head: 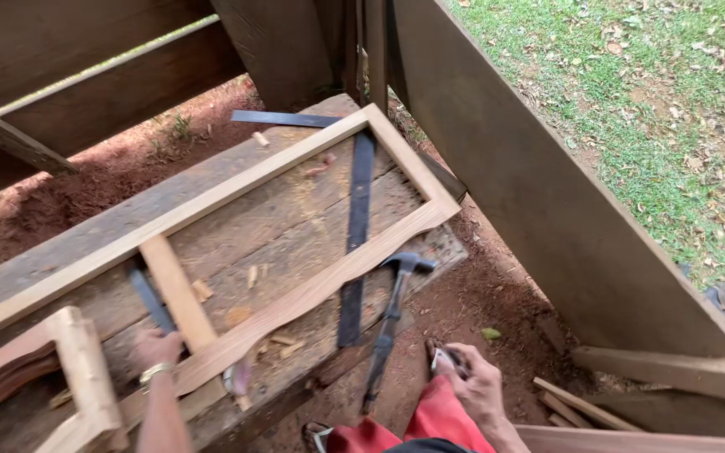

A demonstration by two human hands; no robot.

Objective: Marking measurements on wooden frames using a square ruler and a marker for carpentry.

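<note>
outdoor dirt ground, rough workbench: an assembled wooden frame lies there, left hand gripping its rail; right hand pinches something small, hammer idle.

L hand fingers curled, gripping; R hand low, closed, by knee.

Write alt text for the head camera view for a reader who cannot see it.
A person's left hand grips a pale wooden frame lying on a rough workbench. A claw hammer and steel square rest nearby; the right hand sits by red cloth.
</note>
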